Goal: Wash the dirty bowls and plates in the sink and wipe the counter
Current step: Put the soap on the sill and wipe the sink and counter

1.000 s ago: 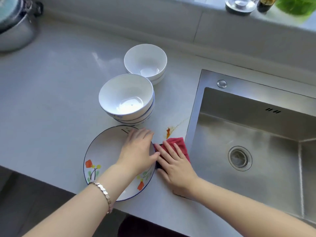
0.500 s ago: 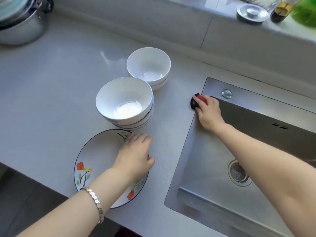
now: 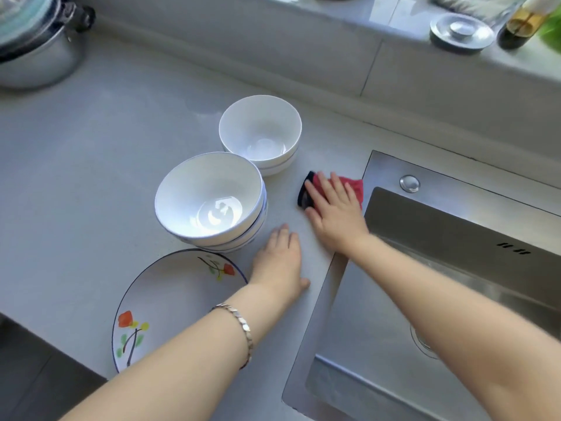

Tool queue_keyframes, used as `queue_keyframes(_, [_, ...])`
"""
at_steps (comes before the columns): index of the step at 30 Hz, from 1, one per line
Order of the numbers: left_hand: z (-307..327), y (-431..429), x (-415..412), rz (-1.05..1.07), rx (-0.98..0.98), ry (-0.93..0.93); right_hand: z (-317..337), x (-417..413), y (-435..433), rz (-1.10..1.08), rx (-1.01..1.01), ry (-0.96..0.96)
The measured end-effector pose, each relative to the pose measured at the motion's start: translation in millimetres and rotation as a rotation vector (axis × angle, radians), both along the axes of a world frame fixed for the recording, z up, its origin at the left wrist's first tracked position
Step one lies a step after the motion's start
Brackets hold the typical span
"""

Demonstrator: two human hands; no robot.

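My right hand point(image 3: 335, 212) lies flat with straight fingers on a red and dark cloth point(image 3: 353, 186), pressing it to the grey counter point(image 3: 91, 153) beside the sink's left rim. My left hand point(image 3: 279, 262) rests flat on the counter, between the flowered plate point(image 3: 170, 302) and the steel sink point(image 3: 455, 299). A stack of white bowls point(image 3: 209, 196) stands just behind the plate. A second stack of white bowls point(image 3: 261, 132) stands farther back, left of the cloth.
A steel pot point(image 3: 36, 47) with a lid sits at the counter's far left. On the window ledge at the back right are a round metal strainer lid point(image 3: 461, 31) and a dark bottle point(image 3: 522, 22). The counter's front edge runs under my left forearm.
My right hand has slid the cloth left from the sink's corner onto the counter near the bowls. My left hand has come off the plate and now rests on the counter.
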State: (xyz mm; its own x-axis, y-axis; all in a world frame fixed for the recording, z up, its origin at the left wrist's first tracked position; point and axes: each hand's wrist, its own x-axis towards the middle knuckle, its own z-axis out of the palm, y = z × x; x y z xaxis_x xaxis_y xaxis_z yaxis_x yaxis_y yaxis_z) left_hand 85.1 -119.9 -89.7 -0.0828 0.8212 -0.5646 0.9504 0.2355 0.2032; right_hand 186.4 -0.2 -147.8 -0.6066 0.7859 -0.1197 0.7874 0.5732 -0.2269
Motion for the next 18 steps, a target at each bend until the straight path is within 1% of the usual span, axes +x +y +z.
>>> queue_keyframes(2, [-1, 17, 4, -0.039, -0.035, 0.029, 0, 2, 38, -0.006, -0.002, -0.044])
queue_keyframes(3, [-1, 25, 3, -0.059, -0.049, 0.040, 0, 4, 58, -0.050, -0.011, -0.046])
queue_keyframes(6, [-1, 39, 2, -0.089, -0.082, 0.067, 4, 8, 102, -0.366, -0.048, 0.002])
queue_keyframes(7, [-3, 40, 2, -0.092, -0.080, 0.074, 4, 5, 104, -0.443, -0.046, 0.012])
queue_keyframes(8, [-5, 41, 3, -0.092, -0.078, 0.079, 4, -1, 98, -0.448, -0.032, 0.011])
queue_keyframes(9, [-6, 40, 3, -0.089, -0.079, 0.080, 4, -8, 87, -0.368, -0.012, 0.011])
queue_keyframes(11, [-9, 41, 4, -0.077, -0.081, 0.070, 3, -18, 62, -0.072, 0.002, 0.050])
queue_keyframes(12, [-9, 41, 3, -0.074, -0.083, 0.068, 3, -21, 58, 0.043, -0.012, 0.059])
queue_keyframes(13, [-9, 42, 2, -0.077, -0.087, 0.068, 3, -23, 64, 0.103, -0.019, 0.056])
queue_keyframes(15, [-9, 41, 1, -0.079, -0.093, 0.064, 2, -24, 90, 0.091, -0.013, 0.033])
queue_keyframes(18, [-8, 40, 1, -0.080, -0.094, 0.071, 1, -12, 121, -0.033, 0.003, 0.006])
